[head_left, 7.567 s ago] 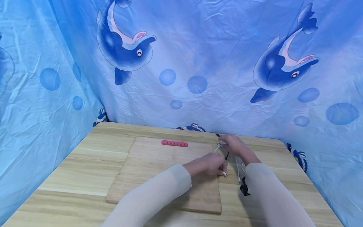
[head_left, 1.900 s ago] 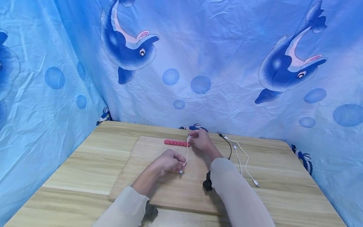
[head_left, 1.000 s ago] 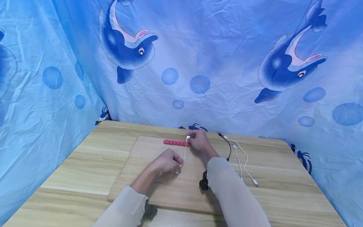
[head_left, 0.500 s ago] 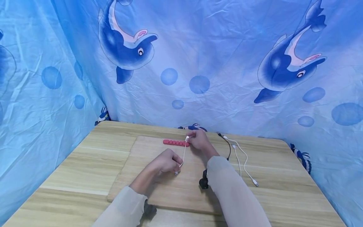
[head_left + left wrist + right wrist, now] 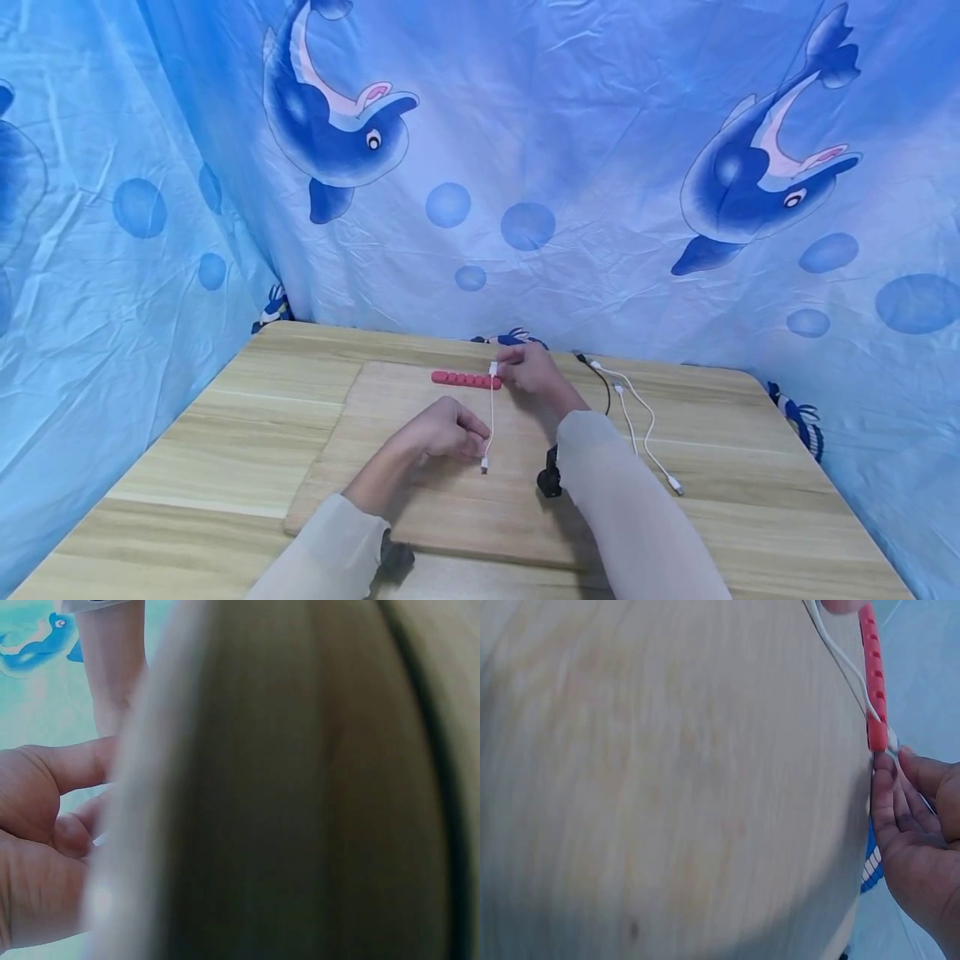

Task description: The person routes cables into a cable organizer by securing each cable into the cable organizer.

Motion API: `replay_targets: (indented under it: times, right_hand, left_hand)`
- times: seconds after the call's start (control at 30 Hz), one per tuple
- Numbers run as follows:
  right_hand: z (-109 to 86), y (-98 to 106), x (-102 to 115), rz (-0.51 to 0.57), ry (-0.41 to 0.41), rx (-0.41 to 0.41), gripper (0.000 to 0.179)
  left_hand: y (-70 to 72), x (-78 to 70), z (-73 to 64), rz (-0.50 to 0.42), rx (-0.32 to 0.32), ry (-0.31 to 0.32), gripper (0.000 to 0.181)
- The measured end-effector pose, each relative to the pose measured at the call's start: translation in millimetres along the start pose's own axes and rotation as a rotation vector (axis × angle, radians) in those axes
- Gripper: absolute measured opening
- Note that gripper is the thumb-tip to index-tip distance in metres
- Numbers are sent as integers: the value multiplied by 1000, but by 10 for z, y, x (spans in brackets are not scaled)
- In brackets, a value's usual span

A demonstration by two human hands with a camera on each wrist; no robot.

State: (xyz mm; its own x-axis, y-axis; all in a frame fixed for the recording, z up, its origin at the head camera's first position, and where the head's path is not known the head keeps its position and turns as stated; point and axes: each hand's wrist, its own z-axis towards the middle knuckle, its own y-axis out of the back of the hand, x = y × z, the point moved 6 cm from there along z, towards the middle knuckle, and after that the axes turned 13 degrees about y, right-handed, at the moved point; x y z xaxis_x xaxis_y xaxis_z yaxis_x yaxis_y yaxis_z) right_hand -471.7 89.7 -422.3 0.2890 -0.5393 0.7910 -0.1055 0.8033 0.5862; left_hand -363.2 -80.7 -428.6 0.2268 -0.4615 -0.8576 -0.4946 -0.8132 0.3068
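A white USB cable [image 5: 491, 417] runs straight from the right-hand end of a red cable organizer strip [image 5: 461, 380] toward the front. Its far plug [image 5: 492, 369] rests at the strip's back edge, beside the fingertips of my right hand [image 5: 531, 367]. In the right wrist view the right thumb and fingers are apart, touching or almost touching the plug and the strip's end. My left hand [image 5: 447, 429] hovers over the board beside the cable's near plug [image 5: 484, 467]. The left thumb and fingers look parted in the left wrist view, where the board hides their tips.
A pale wooden board [image 5: 360, 475] lies on the wooden table [image 5: 210, 467]. To the right lie more cables: a black cable [image 5: 603, 383] and two white ones [image 5: 651, 425]. A blue dolphin-print curtain [image 5: 480, 167] hangs behind and at the sides.
The right hand brought the cable from the right-hand pile to the strip's end. In the last half second the near plug shifted right, away from the left fingers, and both hands' fingers loosened.
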Motion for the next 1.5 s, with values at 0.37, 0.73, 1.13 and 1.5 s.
replay_targets:
  times: [0.37,0.73,1.13,1.5]
  right_hand:
    - [-154,401,15,-78,55,7,29]
    - [-292,914,-89,1,77,-20,29]
    - [-505,1294,-143,-74,100,-24,31]
    - [-581,1542,-122,-180,170,-57,29]
  left_hand:
    - [-19,-38,-8,3,-7,-1,17]
    - [-117,-165,-14,24,-3,-50,21]
    - [-396,-380,46,118,14,-100,23]
    - [-901,-560,123,-2,-1,-99,21]
